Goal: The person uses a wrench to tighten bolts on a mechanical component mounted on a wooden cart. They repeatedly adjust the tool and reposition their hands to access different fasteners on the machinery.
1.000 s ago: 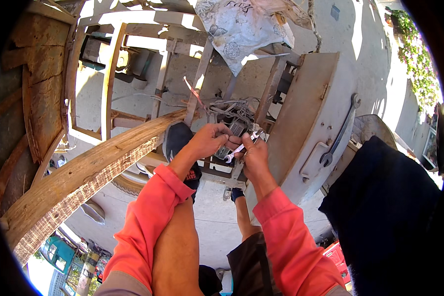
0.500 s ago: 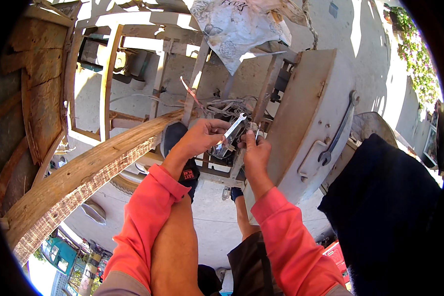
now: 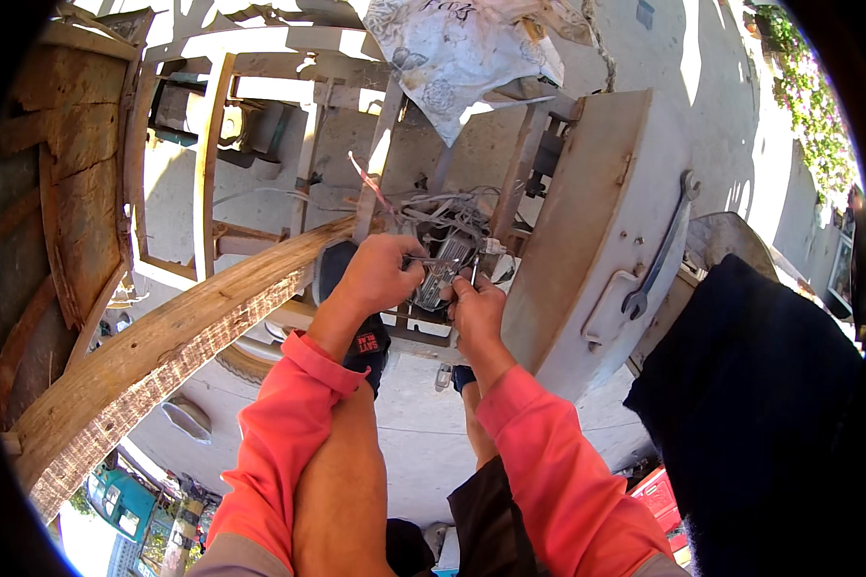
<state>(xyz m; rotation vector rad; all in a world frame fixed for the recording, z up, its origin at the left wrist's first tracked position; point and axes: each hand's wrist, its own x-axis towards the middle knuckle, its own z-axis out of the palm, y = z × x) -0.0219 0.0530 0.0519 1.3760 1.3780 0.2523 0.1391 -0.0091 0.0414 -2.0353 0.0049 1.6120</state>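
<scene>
Between my hands is a finned metal part [image 3: 435, 287] with a tangle of grey wires [image 3: 449, 213] above it, set in a metal frame. My left hand [image 3: 382, 275] is closed on a small wrench [image 3: 437, 261], which now points right and is seen nearly edge-on. Pinched in my right hand [image 3: 478, 310] is a thin, shiny metal piece [image 3: 474, 270] standing upright; whether it is a bolt or a tool, I cannot tell. The wrench's tip lies close to that piece; contact between them is unclear. A pale connector [image 3: 493, 247] sits just beyond my right fingers.
A large grey metal box [image 3: 587, 240] stands at right, with a big wrench [image 3: 660, 248] lying on it by a handle. At left, a long wooden beam [image 3: 173, 351] slants toward the frame. A dirty white sack [image 3: 467, 67] hangs at the far side. Dark cloth [image 3: 741, 404] covers the lower right.
The wrench in my left hand has swung from pointing up and away to lying nearly flat, pointing right. My right hand has moved left and slightly nearer, with the thin metal piece.
</scene>
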